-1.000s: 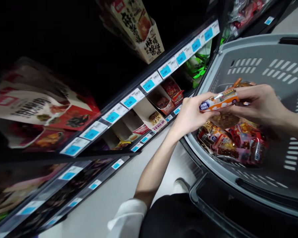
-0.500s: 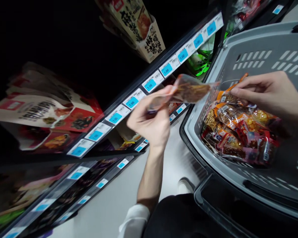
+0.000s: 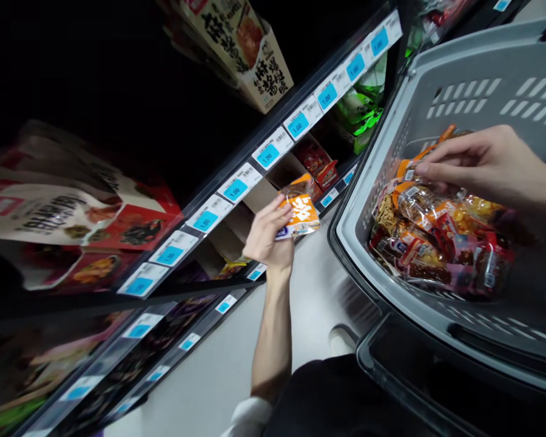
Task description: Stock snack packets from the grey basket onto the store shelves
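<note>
My left hand (image 3: 268, 237) is closed on a small orange snack packet (image 3: 303, 209) with white lettering, held up between the shelf and the basket. Inside the grey basket (image 3: 477, 100), my right hand (image 3: 480, 159) pinches another orange-edged snack packet (image 3: 409, 171) at the far left side of the pile. Part of that packet is hidden behind my fingers. Below it lies a heap of small snack packets (image 3: 437, 243), some clear with brown food, others red or orange.
A dark shelf with a strip of price labels (image 3: 267, 155) runs diagonally across the left. Display boxes (image 3: 273, 73) and red-and-white cartons (image 3: 131, 227) stand on it. Lower down are red packets (image 3: 318, 164) and green packets (image 3: 361, 112). A shoe (image 3: 342, 341) shows on the pale floor.
My left hand has turned and moved slightly down, so its packet now shows the orange printed face instead of the clear side. My right hand stays at the pile, nearly still.
</note>
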The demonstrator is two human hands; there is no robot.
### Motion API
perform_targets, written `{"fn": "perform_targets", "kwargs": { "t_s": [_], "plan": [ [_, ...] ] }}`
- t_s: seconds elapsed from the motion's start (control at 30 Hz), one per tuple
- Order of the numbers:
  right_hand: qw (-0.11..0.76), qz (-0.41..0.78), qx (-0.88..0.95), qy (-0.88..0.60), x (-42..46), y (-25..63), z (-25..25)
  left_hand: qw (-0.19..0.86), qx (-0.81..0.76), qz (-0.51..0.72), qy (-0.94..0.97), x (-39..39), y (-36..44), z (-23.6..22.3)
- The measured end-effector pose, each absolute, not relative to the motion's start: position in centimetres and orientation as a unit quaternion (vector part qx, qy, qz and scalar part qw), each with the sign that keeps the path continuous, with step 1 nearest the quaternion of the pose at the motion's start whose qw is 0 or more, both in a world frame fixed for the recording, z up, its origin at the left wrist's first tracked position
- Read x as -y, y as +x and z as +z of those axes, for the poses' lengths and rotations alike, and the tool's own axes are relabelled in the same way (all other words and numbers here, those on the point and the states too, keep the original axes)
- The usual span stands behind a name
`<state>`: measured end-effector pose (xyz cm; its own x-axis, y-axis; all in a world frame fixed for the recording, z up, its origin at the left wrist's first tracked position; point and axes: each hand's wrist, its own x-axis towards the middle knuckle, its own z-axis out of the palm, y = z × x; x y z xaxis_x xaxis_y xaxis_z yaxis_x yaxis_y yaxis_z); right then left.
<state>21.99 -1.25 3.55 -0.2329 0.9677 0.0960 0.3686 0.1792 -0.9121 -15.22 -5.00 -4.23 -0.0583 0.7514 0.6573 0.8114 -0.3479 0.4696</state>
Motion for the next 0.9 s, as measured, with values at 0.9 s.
{"fn": "perform_targets", "kwargs": {
  "t_s": [0.9],
  "plan": [
    [0.156, 0.397, 0.79, -0.441, 0.9, 22.2, 3.6, -0.136, 0.538, -0.353, -0.754, -0.3, -9.8, -2.4]
  ]
}}
